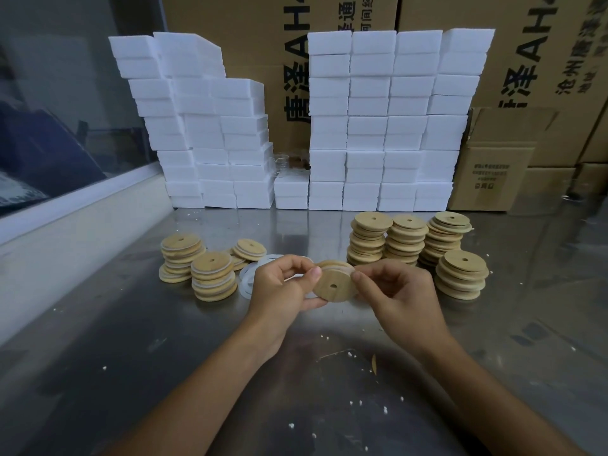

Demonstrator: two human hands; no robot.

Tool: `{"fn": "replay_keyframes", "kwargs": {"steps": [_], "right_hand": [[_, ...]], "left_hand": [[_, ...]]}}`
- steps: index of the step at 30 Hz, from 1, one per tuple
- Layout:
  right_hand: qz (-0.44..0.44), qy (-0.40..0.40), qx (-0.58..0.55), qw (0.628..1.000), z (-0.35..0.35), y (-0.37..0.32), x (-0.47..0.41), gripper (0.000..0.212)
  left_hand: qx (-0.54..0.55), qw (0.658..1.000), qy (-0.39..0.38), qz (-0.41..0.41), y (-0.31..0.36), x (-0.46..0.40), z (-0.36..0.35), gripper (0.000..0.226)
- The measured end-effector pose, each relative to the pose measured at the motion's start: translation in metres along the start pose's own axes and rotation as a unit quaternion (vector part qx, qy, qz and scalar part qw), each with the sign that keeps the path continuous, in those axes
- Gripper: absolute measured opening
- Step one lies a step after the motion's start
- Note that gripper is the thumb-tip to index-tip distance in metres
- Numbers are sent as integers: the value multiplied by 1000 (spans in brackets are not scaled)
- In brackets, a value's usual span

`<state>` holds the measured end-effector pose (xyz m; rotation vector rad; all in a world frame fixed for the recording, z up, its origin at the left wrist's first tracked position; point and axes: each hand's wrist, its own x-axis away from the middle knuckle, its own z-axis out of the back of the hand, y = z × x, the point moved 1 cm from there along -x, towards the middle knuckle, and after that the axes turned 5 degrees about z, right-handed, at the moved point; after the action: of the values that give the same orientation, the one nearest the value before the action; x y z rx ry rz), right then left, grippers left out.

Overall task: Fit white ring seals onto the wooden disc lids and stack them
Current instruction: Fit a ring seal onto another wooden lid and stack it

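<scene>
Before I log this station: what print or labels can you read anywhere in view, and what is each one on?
"AH", then Chinese characters "唐泽", running sideways: middle cardboard carton behind the white foam blocks.
"AH", then characters too blurred to be sure of: right carton.
Small print on the small brown box: too small to read.
Wooden lids, ring seals: no text.

Steel table (131,373); window (65,93) left; cartons (543,77) behind.

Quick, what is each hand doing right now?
Left hand: fingers pinching the wooden disc lid.
Right hand: fingers pinching the same lid's other edge.
</scene>
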<state>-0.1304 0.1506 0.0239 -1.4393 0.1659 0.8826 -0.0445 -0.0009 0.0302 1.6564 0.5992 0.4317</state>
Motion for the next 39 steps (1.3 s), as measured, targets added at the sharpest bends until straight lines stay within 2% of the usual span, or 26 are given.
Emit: {"fn": "replay_keyframes", "kwargs": {"steps": [7, 13, 17, 21, 27, 29, 35, 37, 39], "right_hand": [[-20, -6, -26, 999, 0, -1, -2, 6], [-52, -29, -46, 997, -2, 3, 1, 4], [-55, -7, -74, 996, -3, 3, 2, 3], [-23, 31, -35, 999, -2, 1, 1, 10], [9, -12, 21, 1000, -6, -1, 6, 7], [10, -6, 16, 1000, -6, -2, 5, 9], [-17, -9, -26, 999, -10, 0, 5, 19], [-18, 22, -28, 999, -9, 2, 3, 18], [-12, 44, -19, 999, -7, 3, 2, 16]], "left_hand": [[11, 1000, -3, 20, 2, 1, 0, 13], [97, 994, -9, 51, 4, -2, 1, 14], [22, 999, -17, 28, 3, -2, 4, 10], [-80, 996, -23, -40, 2, 0, 5, 21], [-146, 983, -49, -98, -2, 2, -2, 16], [-132, 987, -43, -83, -1, 2, -1, 17], [6, 999, -27, 18, 3, -1, 0, 16], [-3, 999, -41, 31, 4, -1, 2, 15], [-62, 996, -56, 20, 5, -1, 4, 16]]}}
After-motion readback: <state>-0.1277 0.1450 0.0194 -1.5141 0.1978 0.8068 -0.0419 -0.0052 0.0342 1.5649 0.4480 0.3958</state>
